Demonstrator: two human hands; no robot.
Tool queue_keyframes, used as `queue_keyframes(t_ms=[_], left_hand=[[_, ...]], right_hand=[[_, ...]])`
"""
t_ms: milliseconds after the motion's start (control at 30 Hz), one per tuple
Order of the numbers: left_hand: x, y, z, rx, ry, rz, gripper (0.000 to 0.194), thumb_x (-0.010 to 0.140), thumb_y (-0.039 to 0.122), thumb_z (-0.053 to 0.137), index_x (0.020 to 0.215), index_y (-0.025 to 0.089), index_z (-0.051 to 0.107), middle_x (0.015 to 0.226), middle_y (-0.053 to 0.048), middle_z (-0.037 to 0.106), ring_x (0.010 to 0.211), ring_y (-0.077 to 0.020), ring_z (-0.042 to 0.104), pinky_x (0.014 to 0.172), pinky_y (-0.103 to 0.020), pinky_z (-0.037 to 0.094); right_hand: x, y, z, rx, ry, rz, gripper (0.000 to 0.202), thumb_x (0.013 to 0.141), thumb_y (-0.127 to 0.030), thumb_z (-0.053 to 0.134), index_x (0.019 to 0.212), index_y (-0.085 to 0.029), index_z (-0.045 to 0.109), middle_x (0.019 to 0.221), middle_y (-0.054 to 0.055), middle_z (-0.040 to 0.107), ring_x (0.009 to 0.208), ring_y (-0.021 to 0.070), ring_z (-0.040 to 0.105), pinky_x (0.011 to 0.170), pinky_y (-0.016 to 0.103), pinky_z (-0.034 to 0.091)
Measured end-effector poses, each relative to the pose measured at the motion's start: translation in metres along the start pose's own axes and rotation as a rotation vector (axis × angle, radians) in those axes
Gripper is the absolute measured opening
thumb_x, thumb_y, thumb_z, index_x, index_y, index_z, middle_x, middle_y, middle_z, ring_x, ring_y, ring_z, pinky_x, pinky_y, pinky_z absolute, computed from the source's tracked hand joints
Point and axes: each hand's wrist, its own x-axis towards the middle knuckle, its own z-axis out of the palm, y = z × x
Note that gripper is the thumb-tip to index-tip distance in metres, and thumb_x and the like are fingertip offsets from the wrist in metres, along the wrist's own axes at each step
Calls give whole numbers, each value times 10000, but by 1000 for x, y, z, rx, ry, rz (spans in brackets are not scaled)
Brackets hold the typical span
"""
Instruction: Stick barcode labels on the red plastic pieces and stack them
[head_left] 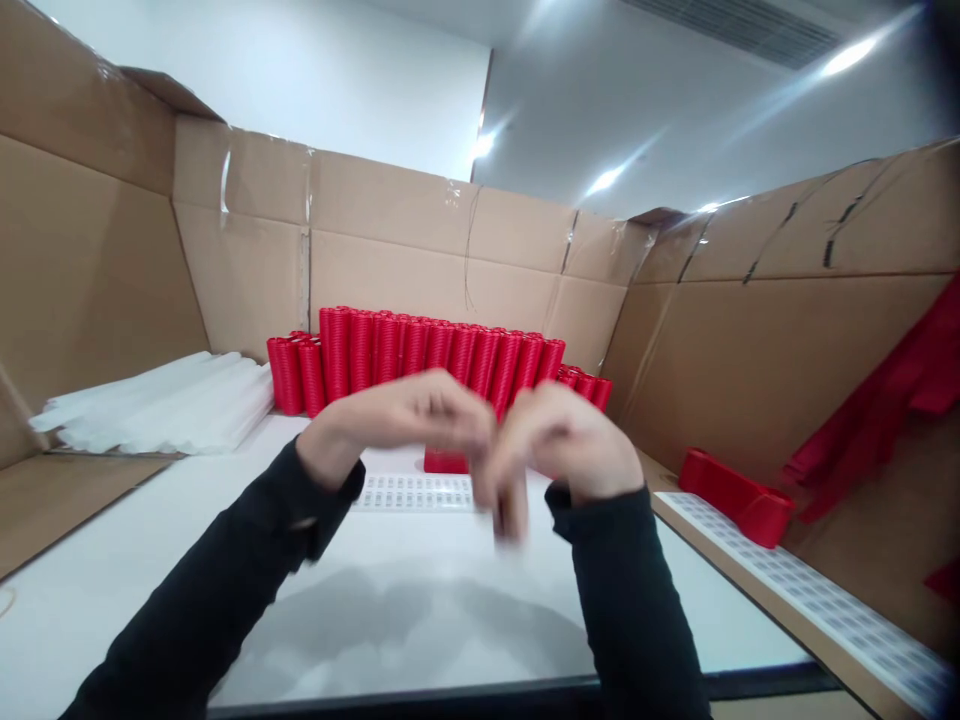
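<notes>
Red rolls (412, 345) stand upright in packed rows at the rear of the white surface (112, 585). Brown cardboard walls (390, 200) enclose the surface at left, rear and right. Long white strips (165, 405) lie piled at the left rear, beside the rolls. Red cloth (877, 410) hangs at the right, blurred. Both the left hand (416, 410) and the right hand (577, 440) are above the surface, wrists bent, fingers curled downward and overlapping in view; blur obscures the fingertips, and whether anything is held cannot be told. One folded red band (731, 495) lies at the right. Below the hands, a label sheet (416, 493) lies flat, on the near side of a small red block (446, 462).
</notes>
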Motion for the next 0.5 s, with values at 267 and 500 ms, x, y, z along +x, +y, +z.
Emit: queue_keyframes(t_ms=[267,500], left_hand=[[32,-85,47,425,15,16,330,882,312,311,1091,169,523,854,-52,593,811,-172,541,730,-285,420],[21,-124,74,624,-289,-25,275,776,351,486,961,180,596,900,-75,601,810,-213,560,705,-296,415]], right_hand=[[-41,160,-93,-678,1022,403,322,840,-269,423,1095,-117,547,803,77,644,781,171,604,759,330,467],[-50,197,-75,-896,757,577,195,749,-254,589,884,-122,636,893,103,636,794,201,575,768,323,428]])
